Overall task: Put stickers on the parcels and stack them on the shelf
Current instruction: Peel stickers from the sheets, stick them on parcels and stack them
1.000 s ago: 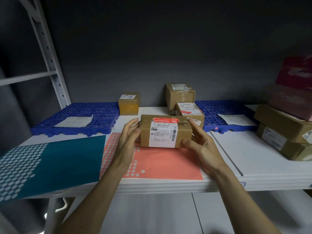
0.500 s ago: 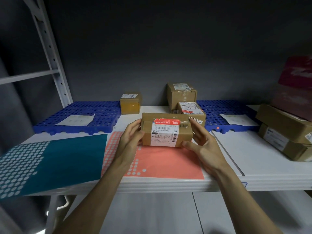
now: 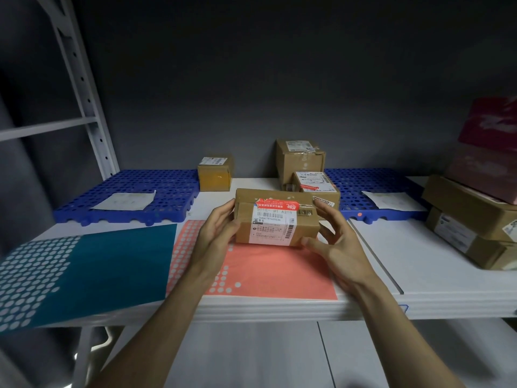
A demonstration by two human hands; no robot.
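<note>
Your left hand point(image 3: 221, 236) grips the left end of the parcel point(image 3: 275, 219), fingers curled round its edge. Your right hand point(image 3: 334, 243) holds the right end, thumb under the lower corner, fingers wrapped behind. The parcel sits between both hands over the pink sticker sheet point(image 3: 268, 273), white label point(image 3: 274, 226) facing you, red tape point(image 3: 278, 205) along the top. Can't tell if it's touching the shelf point(image 3: 436, 275). Just beyond your right fingers: a small box point(image 3: 317, 186), taller box point(image 3: 300, 159) behind it. Beyond your left hand: a yellow-taped box point(image 3: 214, 173). Left of your left hand: teal sheet point(image 3: 112, 261). Far right of your right hand: stacked boxes point(image 3: 470, 219).
</note>
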